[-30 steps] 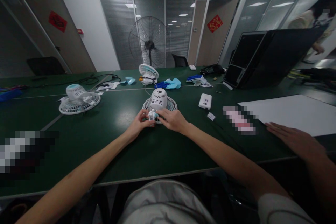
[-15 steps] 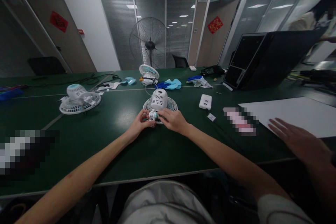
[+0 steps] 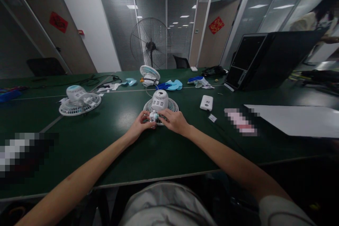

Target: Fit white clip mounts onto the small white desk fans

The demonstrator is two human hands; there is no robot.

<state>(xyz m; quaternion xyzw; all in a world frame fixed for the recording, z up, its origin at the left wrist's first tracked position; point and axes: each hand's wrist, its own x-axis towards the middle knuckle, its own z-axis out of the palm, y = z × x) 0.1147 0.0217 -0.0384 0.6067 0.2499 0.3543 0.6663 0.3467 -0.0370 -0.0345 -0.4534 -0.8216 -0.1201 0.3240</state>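
A small white fan (image 3: 160,99) lies grille-down on the green table (image 3: 124,162), its rounded motor housing facing up. At its near side is a white clip-like bracket (image 3: 153,116) with a light-blue knob (image 3: 156,116). My left hand (image 3: 142,123) grips the bracket from the left, thumb below and fingers above. From the right, the fingers of my right hand (image 3: 173,119) are pinched on the knob. The fingertips partly cover both parts.
Another white fan (image 3: 79,100) lies at left; a third (image 3: 149,75) stands behind. Blue fan blades (image 3: 173,85), a white power bank (image 3: 207,102), a white board (image 3: 296,120) and a black computer case (image 3: 272,60) are also on the table. A person (image 3: 312,17) is at far right.
Another person's hand has left the white board at right, and the board has shifted and tilted. My hands stay almost where they were on the bracket and knob.
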